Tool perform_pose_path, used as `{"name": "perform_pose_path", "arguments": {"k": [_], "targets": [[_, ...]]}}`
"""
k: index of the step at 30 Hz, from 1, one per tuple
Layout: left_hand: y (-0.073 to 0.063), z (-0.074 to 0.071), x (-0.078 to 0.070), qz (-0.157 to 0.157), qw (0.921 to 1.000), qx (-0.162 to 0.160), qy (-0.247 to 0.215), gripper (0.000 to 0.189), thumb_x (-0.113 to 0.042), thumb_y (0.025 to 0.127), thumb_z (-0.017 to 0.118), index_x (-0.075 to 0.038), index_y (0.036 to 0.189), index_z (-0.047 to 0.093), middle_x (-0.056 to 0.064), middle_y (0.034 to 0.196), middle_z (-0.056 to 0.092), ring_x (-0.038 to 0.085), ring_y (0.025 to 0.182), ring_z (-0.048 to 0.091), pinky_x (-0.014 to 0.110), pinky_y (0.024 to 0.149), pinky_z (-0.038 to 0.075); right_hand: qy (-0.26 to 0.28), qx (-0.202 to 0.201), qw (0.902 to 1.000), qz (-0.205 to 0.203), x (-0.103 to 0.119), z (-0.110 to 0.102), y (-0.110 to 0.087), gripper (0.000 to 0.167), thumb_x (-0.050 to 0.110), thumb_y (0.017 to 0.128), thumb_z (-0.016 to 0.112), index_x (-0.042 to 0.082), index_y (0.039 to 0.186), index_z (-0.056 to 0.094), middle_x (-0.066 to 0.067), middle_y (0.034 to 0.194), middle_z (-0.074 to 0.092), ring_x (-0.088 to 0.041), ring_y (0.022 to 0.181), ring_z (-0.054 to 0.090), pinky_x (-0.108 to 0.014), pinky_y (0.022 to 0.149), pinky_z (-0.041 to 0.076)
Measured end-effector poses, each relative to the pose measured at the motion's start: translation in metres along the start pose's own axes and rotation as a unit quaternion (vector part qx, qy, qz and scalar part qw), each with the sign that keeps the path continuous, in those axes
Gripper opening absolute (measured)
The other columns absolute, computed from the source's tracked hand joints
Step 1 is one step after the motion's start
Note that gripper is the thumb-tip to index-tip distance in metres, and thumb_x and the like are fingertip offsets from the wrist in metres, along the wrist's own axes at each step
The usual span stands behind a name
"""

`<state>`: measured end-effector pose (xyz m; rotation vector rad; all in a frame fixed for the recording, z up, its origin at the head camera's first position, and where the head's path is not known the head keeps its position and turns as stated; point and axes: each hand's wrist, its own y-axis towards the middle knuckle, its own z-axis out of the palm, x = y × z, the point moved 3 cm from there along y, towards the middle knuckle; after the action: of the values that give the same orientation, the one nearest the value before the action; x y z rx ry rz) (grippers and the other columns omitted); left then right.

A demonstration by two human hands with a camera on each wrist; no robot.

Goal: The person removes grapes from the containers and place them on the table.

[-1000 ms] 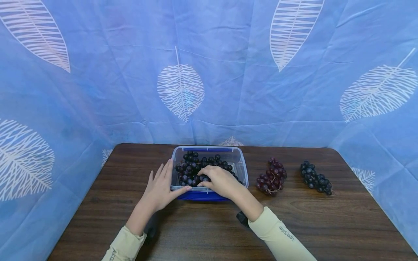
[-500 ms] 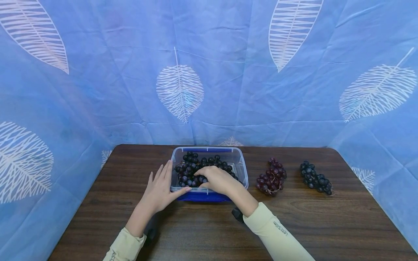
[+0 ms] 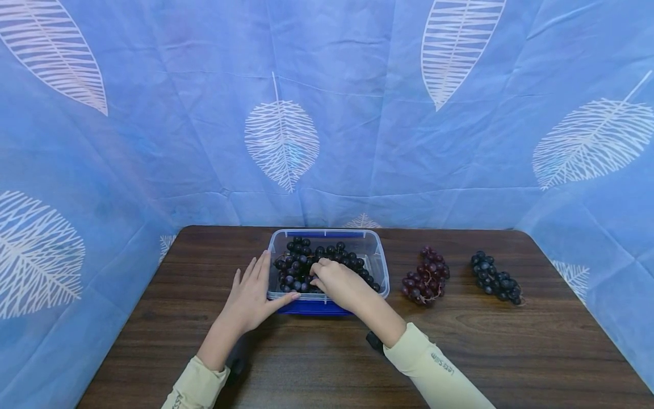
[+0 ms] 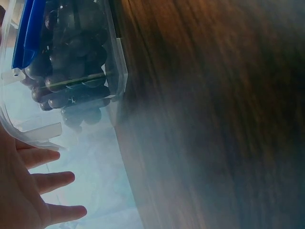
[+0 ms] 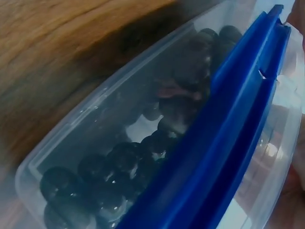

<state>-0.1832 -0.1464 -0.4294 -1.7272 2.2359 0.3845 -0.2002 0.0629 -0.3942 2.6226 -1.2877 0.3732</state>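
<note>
A clear plastic container with blue clips holds bunches of black grapes. My left hand rests against its left side and front corner, fingers straight and spread. In the left wrist view three of its fingers stretch out beside the container's corner. My right hand reaches over the front rim into the container, thumb and fingers curled at the grapes in the middle. Its fingertips are partly hidden among the grapes. In the right wrist view a blue clip blocks much of that hand.
Right of the container, a bunch of dark red grapes lies on the brown wooden table. Farther right is another bunch of black grapes. A blue cloth with white leaf prints hangs behind and beside the table.
My right hand shifts slightly within the container, its thumb and fingers drawing closer together, and more grapes show on its right. My left hand stays in place.
</note>
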Motion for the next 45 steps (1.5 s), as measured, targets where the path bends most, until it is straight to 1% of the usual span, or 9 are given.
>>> {"name": "perform_pose_path", "arguments": {"k": [4, 10, 16, 20, 23, 26, 30, 35, 45], "targets": [[0.0, 0.0, 0.0, -0.002, 1.0, 0.0, -0.002, 0.12, -0.078, 0.093, 0.06, 0.0, 0.169, 0.009, 0.023, 0.174, 0.018, 0.047, 0.16, 0.02, 0.075, 0.122, 0.013, -0.045, -0.046, 0.9973, -0.036, 0.0, -0.001, -0.004, 0.017, 0.017, 0.104, 0.07, 0.003, 0.114, 0.074, -0.011, 0.107, 0.071, -0.019, 0.089, 0.074, -0.03, 0.079, 0.063], [0.001, 0.0, -0.001, -0.002, 1.0, 0.002, 0.001, 0.121, -0.078, 0.093, 0.059, 0.0, 0.169, 0.009, 0.022, 0.175, 0.017, 0.047, 0.16, 0.02, 0.075, 0.122, 0.014, -0.09, -0.086, 0.989, -0.08, -0.002, -0.005, -0.006, 0.014, 0.017, 0.1, 0.075, 0.006, 0.108, 0.076, -0.009, 0.103, 0.073, -0.017, 0.087, 0.073, -0.028, 0.078, 0.063], [0.001, 0.0, -0.001, -0.002, 1.0, 0.002, 0.002, 0.121, -0.079, 0.092, 0.059, 0.0, 0.169, 0.009, 0.023, 0.174, 0.019, 0.047, 0.159, 0.022, 0.076, 0.121, 0.016, -0.108, -0.093, 0.9847, -0.101, 0.0, -0.014, -0.007, 0.009, 0.014, 0.097, 0.078, 0.007, 0.102, 0.076, -0.007, 0.097, 0.07, -0.017, 0.085, 0.071, -0.028, 0.075, 0.061], [0.001, 0.0, -0.001, -0.003, 1.0, 0.005, 0.002, 0.121, -0.079, 0.092, 0.059, 0.0, 0.169, 0.008, 0.023, 0.174, 0.018, 0.047, 0.159, 0.021, 0.076, 0.122, 0.016, -0.112, -0.096, 0.9829, -0.111, 0.001, -0.018, -0.009, 0.008, 0.012, 0.097, 0.078, 0.006, 0.101, 0.076, -0.007, 0.096, 0.069, -0.017, 0.084, 0.07, -0.026, 0.073, 0.061], [0.001, -0.001, -0.001, -0.004, 1.0, 0.007, 0.002, 0.121, -0.079, 0.092, 0.059, 0.0, 0.169, 0.008, 0.023, 0.174, 0.018, 0.047, 0.159, 0.021, 0.076, 0.122, 0.016, -0.117, -0.108, 0.9799, -0.12, 0.001, -0.02, -0.009, 0.006, 0.01, 0.097, 0.078, 0.005, 0.101, 0.076, -0.007, 0.095, 0.069, -0.017, 0.083, 0.069, -0.025, 0.072, 0.06], [0.001, -0.001, -0.001, -0.004, 1.0, 0.006, 0.003, 0.121, -0.078, 0.092, 0.059, 0.0, 0.169, 0.008, 0.024, 0.174, 0.019, 0.047, 0.159, 0.022, 0.076, 0.122, 0.016, -0.125, -0.126, 0.9748, -0.135, 0.002, -0.022, -0.01, 0.006, 0.009, 0.097, 0.078, 0.005, 0.1, 0.075, -0.007, 0.095, 0.068, -0.017, 0.084, 0.068, -0.024, 0.072, 0.059], [0.001, -0.001, -0.001, -0.004, 1.0, 0.006, 0.0, 0.121, -0.078, 0.092, 0.06, 0.0, 0.169, 0.008, 0.023, 0.174, 0.018, 0.047, 0.159, 0.021, 0.076, 0.122, 0.015, -0.144, -0.151, 0.9655, -0.156, 0.003, -0.026, -0.01, 0.007, 0.009, 0.096, 0.079, 0.005, 0.1, 0.075, -0.007, 0.095, 0.068, -0.017, 0.083, 0.067, -0.023, 0.072, 0.059], [0.001, -0.001, -0.001, -0.002, 1.0, 0.003, -0.004, 0.12, -0.077, 0.093, 0.061, 0.001, 0.169, 0.009, 0.025, 0.173, 0.02, 0.047, 0.159, 0.021, 0.076, 0.122, 0.015, -0.161, -0.166, 0.9569, -0.175, 0.005, -0.031, -0.009, 0.009, 0.009, 0.095, 0.079, 0.003, 0.1, 0.075, -0.008, 0.094, 0.067, -0.017, 0.082, 0.067, -0.022, 0.071, 0.059], [0.001, 0.0, 0.0, -0.003, 1.0, 0.003, 0.0, 0.121, -0.079, 0.092, 0.059, -0.001, 0.169, 0.008, 0.022, 0.175, 0.017, 0.047, 0.159, 0.021, 0.076, 0.122, 0.015, -0.179, -0.183, 0.9497, -0.181, 0.005, -0.041, -0.007, 0.006, 0.008, 0.097, 0.077, 0.004, 0.101, 0.077, -0.007, 0.097, 0.068, -0.018, 0.087, 0.069, -0.024, 0.075, 0.061]]}}
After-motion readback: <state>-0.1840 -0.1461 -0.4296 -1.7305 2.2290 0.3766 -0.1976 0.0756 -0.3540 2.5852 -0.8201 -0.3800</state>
